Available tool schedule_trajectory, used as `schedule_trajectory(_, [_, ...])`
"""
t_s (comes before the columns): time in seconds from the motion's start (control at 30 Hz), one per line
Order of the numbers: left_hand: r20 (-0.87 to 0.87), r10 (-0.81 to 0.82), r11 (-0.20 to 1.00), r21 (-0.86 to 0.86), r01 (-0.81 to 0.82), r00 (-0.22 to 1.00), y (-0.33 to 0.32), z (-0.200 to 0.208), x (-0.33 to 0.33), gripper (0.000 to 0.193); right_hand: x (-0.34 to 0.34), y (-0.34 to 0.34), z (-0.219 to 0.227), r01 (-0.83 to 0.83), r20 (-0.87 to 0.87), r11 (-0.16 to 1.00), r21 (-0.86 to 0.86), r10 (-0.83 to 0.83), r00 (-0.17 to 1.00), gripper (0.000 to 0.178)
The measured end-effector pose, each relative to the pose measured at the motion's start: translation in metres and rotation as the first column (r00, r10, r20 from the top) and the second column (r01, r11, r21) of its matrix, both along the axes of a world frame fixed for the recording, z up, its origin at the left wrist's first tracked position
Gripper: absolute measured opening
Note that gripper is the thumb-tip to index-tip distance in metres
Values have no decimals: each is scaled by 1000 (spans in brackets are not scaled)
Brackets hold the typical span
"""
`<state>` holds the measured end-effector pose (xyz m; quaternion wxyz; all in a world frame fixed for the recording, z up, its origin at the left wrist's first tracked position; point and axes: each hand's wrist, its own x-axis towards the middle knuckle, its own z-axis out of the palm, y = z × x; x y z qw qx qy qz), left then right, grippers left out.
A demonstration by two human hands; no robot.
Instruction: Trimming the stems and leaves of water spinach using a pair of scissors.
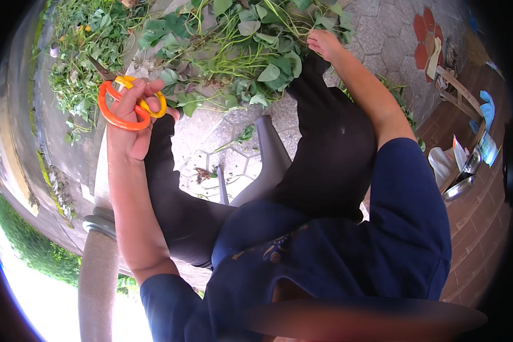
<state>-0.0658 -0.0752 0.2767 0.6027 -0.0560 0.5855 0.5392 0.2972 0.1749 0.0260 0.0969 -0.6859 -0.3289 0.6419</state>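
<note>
My left hand (pixel 132 126) is raised at the left, fingers through the loops of scissors (pixel 104 109) with one orange and one yellow handle. Their dark blades point up and away to the left. At the upper right, my right hand (pixel 324 44) has its fingers pinched on a vine stem at the edge of a heap of leafy green vines (pixel 228 62). Long pale stems run from that heap toward the right hand. Beside the left fingers, a few leaves hang at the heap's near edge.
More vines (pixel 91 51) lie at the far left. Between my knees are grey stool legs (pixel 268 151) and plant scraps on hexagonal paving (pixel 242 122). A concrete post (pixel 97 268) rises at the lower left. On the right are a metal bowl (pixel 459 188) and a blue cloth-like item (pixel 488 142).
</note>
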Motion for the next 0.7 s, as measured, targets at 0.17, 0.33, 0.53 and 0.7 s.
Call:
schedule_trajectory(0.17, [91, 55, 998, -20, -53, 994, -2, -4, 1, 16, -5, 2, -8, 95, -5, 988, -124, -96, 995, 25])
schedule_trajectory(0.33, [129, 37, 999, 4, -38, 991, -2, -5, 0, 17, -8, 9, 17, 291, -31, 939, -185, -301, 953, 14])
schedule_trajectory(0.53, [11, 21, 1000, -15, -20, 1000, 9, -3, -2, 18, -65, 11, 138, 116, -289, 993, -26, -119, 950, 19])
schedule_trajectory(0.7, [-27, 11, 998, 64, -9, 1000, 21, -2, -4, 15, -114, -2, 279, -172, -518, 944, 282, 301, 801, 12])
